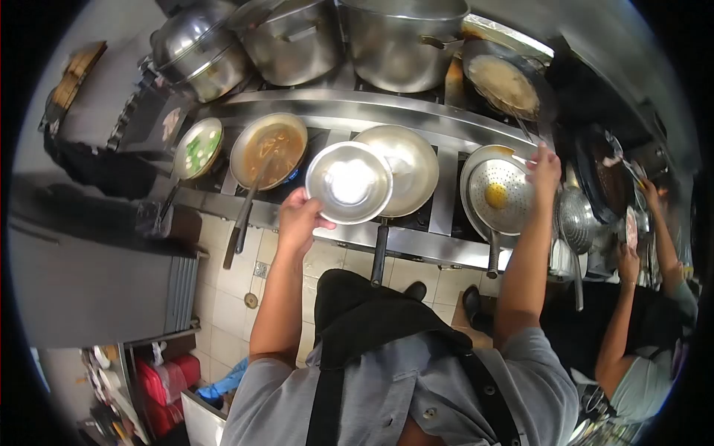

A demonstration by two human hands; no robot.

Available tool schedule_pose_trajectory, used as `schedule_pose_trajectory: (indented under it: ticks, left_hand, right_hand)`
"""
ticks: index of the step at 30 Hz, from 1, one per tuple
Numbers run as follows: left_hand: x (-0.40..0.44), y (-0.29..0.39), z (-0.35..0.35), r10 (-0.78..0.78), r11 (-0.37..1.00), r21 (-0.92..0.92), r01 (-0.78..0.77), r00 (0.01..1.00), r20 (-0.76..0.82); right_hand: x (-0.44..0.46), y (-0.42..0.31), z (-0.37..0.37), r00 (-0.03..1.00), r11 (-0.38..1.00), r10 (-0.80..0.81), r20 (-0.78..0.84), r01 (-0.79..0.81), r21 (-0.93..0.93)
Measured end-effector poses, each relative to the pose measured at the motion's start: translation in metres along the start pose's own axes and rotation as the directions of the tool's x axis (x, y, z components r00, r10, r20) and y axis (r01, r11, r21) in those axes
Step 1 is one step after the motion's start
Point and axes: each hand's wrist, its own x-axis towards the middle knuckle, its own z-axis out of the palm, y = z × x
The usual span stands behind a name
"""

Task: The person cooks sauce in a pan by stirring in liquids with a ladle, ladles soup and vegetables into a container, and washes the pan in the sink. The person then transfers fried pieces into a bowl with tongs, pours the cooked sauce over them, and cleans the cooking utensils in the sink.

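My left hand (301, 221) grips the rim of a shiny metal bowl (349, 183), with the thumb on its near edge. Light glares off the bowl's inside, and no food shows in it. The bowl overlaps a pale frying pan (413, 167) on the stove behind it. My right hand (545, 166) is closed around the thin handle of a strainer (487, 93), which reaches into a dark wok (547, 78) at the back right. Pale food or foamy liquid fills the strainer. Below that hand, a perforated skimmer (513, 186) with something yellow in it rests over a pan.
On the left burners stand a pan of brown sauce (269, 152) and a small pan with green and white pieces (199, 149). Large pots (401, 48) line the back. At right, a co-worker's hands (628, 262) work near a dark pan (606, 178). Pan handles jut over the front edge.
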Motion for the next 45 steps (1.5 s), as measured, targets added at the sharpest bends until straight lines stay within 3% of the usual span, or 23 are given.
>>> schedule_pose_trajectory:
  ticks: [1, 3, 4, 6, 8, 12, 14, 15, 16, 17, 22, 23, 25, 27, 29, 31, 32, 34, 36, 39, 41, 44, 45]
  left_hand:
    - [0.008, 0.003, 0.005, -0.018, 1.0, 0.004, 0.018, 0.999, 0.048]
    - [0.024, 0.007, 0.005, -0.051, 0.998, 0.028, 0.047, 0.987, 0.152]
    - [0.033, 0.008, 0.007, -0.053, 0.998, 0.055, 0.043, 0.981, 0.188]
    - [0.052, 0.007, 0.015, -0.077, 0.993, 0.107, 0.046, 0.947, 0.311]
    - [0.068, 0.001, 0.015, -0.092, 0.982, 0.189, 0.006, 0.887, 0.452]
    - [0.066, 0.02, 0.033, -0.067, 0.913, 0.358, -0.194, 0.795, 0.602]
    - [0.053, 0.034, 0.039, -0.012, 0.816, 0.36, -0.452, 0.609, 0.793]
    - [0.041, 0.041, 0.048, 0.003, 0.799, 0.297, -0.523, 0.497, 0.868]
    - [0.05, 0.035, 0.058, 0.252, 0.479, 0.015, -0.878, 0.154, 0.955]
    - [0.028, 0.033, 0.069, 0.309, 0.509, -0.015, -0.861, 0.167, 0.936]
    - [-0.086, 0.038, 0.098, 0.322, 0.359, -0.389, -0.849, -0.278, 0.905]
    - [-0.096, 0.02, 0.101, 0.332, 0.269, -0.533, -0.802, -0.443, 0.833]
    - [-0.123, -0.016, 0.091, 0.112, 0.147, -0.706, -0.693, -0.697, 0.708]
    - [-0.143, -0.059, 0.071, -0.058, 0.169, -0.75, -0.639, -0.766, 0.64]
    - [-0.155, -0.095, 0.048, -0.111, 0.143, -0.726, -0.673, -0.74, 0.664]
    - [-0.174, -0.116, 0.012, -0.101, 0.198, -0.742, -0.641, -0.766, 0.635]
    - [-0.178, -0.132, -0.002, -0.107, 0.168, -0.849, -0.501, -0.865, 0.49]
    - [-0.208, -0.125, -0.054, -0.256, 0.3, -0.81, -0.504, -0.86, 0.441]
    - [-0.239, -0.118, -0.113, -0.309, 0.338, -0.779, -0.528, -0.844, 0.438]
    - [-0.284, -0.079, -0.203, -0.35, 0.418, -0.674, -0.609, -0.793, 0.499]
    - [-0.304, -0.052, -0.253, -0.401, 0.614, -0.45, -0.648, -0.748, 0.529]
    - [-0.34, 0.0, -0.315, -0.528, 0.687, -0.24, -0.686, -0.698, 0.484]
    - [-0.356, 0.017, -0.332, -0.596, 0.712, -0.121, -0.691, -0.687, 0.416]
  right_hand:
    - [-0.033, 0.001, 0.006, 0.99, 0.989, -0.144, 0.002, 0.143, 0.039]
    - [-0.11, -0.003, 0.032, 0.909, 0.986, -0.159, 0.386, 0.126, 0.109]
    - [-0.141, -0.002, 0.049, 0.812, 0.993, -0.071, 0.579, 0.004, 0.115]
    - [-0.199, -0.003, 0.084, 0.751, 0.98, 0.12, 0.649, -0.193, 0.042]
    - [-0.246, -0.02, 0.103, 0.779, 0.947, 0.248, 0.576, -0.32, 0.026]
    - [-0.303, 0.026, 0.133, 0.975, 0.89, 0.088, 0.204, -0.169, 0.423]
    - [-0.341, 0.031, 0.116, 0.994, 0.994, 0.105, -0.01, -0.104, 0.045]
    - [-0.364, 0.03, 0.105, 0.983, 0.985, 0.174, -0.062, -0.173, 0.024]
    - [-0.389, 0.034, 0.097, 0.975, 0.99, 0.135, -0.174, -0.139, -0.011]
    - [-0.413, 0.038, 0.091, 0.958, 0.992, 0.089, -0.271, -0.109, -0.06]
    - [-0.537, 0.034, 0.08, 0.865, 0.946, 0.238, -0.442, -0.31, -0.097]
    - [-0.565, 0.033, 0.084, 0.855, 0.928, 0.269, -0.443, -0.353, -0.117]
    - [-0.63, 0.03, 0.095, 0.811, 0.919, 0.286, -0.51, -0.383, -0.094]
    - [-0.697, 0.041, 0.119, 0.791, 0.934, 0.219, -0.572, -0.339, -0.111]
    - [-0.784, 0.03, 0.135, 0.7, 0.948, 0.241, -0.672, -0.318, 0.009]
    - [-0.882, 0.005, 0.146, 0.507, 0.841, 0.415, -0.755, -0.53, 0.107]
    - [-0.933, -0.003, 0.154, 0.298, 0.734, 0.467, -0.832, -0.655, 0.178]
    - [-1.048, -0.003, 0.167, -0.154, 0.694, 0.298, -0.942, -0.642, 0.325]
    - [-1.166, -0.01, 0.147, -0.544, 0.54, 0.143, -0.827, -0.658, 0.525]
    - [-1.312, 0.014, 0.085, -0.574, 0.357, -0.241, -0.783, -0.802, 0.479]
    - [-1.359, 0.048, 0.054, -0.632, 0.425, -0.228, -0.741, -0.749, 0.508]
    - [-1.389, 0.084, 0.031, -0.705, 0.141, -0.227, -0.672, -0.706, 0.694]
    - [-1.401, 0.091, 0.032, -0.663, 0.177, -0.109, -0.741, -0.746, 0.642]
